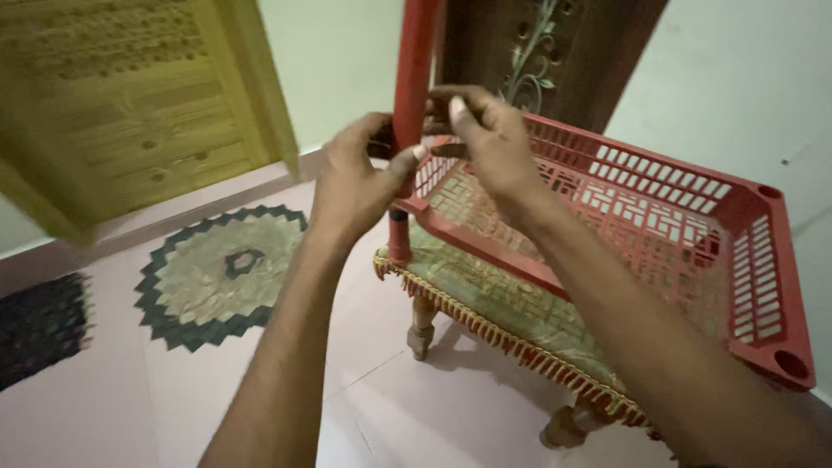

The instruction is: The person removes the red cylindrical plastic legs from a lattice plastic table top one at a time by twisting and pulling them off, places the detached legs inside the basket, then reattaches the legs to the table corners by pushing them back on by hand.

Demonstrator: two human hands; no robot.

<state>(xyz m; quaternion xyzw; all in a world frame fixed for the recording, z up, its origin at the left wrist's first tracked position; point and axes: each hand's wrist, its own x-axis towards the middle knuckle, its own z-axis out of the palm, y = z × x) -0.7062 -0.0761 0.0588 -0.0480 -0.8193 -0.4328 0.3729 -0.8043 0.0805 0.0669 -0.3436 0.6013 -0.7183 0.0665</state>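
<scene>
The left hand (pixel 355 178) has its grip closed around the red pole (pixel 412 104), thumb pressed across the front of it right where the pole meets the corner of the red plastic basket tray (pixel 737 217). The right hand (pixel 490 139) sits just beside it at that same corner, fingers curled over the tray's rim and pinching down near the pole; its grip looks closed on the rim, though the fingertips are partly hidden behind the pole. Both forearms reach in from the bottom of the view and almost meet at that joint.

The pole stands upright, running from above the hands down past the tray corner to the stool below. The tray itself is a slotted, rectangular shelf piece with round sockets at its corners, tilted slightly and resting over a low wooden stool (pixel 511 303) that has a greenish cushion, a gold and red fringe and turned legs.

Further out, a round patchwork mat (pixel 221 273) lies on the pale pink tiled floor (pixel 416 416), a dark mat (pixel 39 325) lies well apart to the left, a yellow-green door (pixel 130 95) hangs open, and a carved dark wooden panel (pixel 555 52) stands behind the pole.
</scene>
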